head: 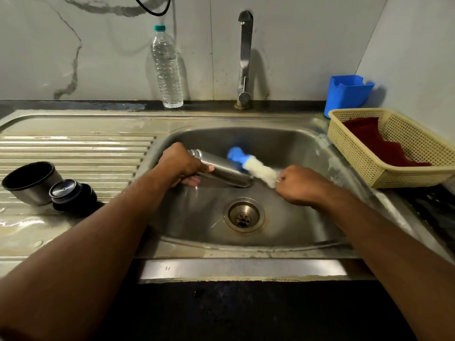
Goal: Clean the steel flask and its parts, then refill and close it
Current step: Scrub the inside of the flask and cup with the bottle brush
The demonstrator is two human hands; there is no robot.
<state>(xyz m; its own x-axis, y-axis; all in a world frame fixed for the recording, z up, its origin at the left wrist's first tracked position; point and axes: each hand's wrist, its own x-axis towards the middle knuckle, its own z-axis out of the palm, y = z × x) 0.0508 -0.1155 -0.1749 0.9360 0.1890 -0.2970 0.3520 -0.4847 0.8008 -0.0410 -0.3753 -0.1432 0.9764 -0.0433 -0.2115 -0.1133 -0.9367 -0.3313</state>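
1. Left hand [181, 164] curls its fingers and thumb round the cylindrical brushed-steel flask body [221, 169], gripping it near the threaded neck.
2. That flask body lies almost on its side over the left half of the stainless-steel sink basin [290, 146], neck pointing toward the basin's left rim and base toward the middle, above the round drain strainer [243, 215].
3. Right hand [299, 184] is clenched round the wire end of a bottle brush with white bristles and a blue tip [253, 166]; the handle itself is hidden inside the fist.
4. Bristles of the brush lie against the outside of the flask near its base, and the blue tip is blurred.
5. On the ribbed steel drainboard [73, 146] left of the basin, near its front left corner, a steel cup-shaped flask cap with a dark inside [32, 182] lies tilted on its side.
6. Touching that cap on its right is the round black stopper with a metal-faced top [73, 195], also tilted.
7. At the back edge of the counter a clear plastic water bottle with a teal lid [167, 67] stands upright against the wall, left of the chrome tap [245, 60].
8. By the basin's right rim sits a cream perforated plastic basket [357, 153] holding a dark red cloth [379, 143], with a blue plastic container [347, 93] behind it.
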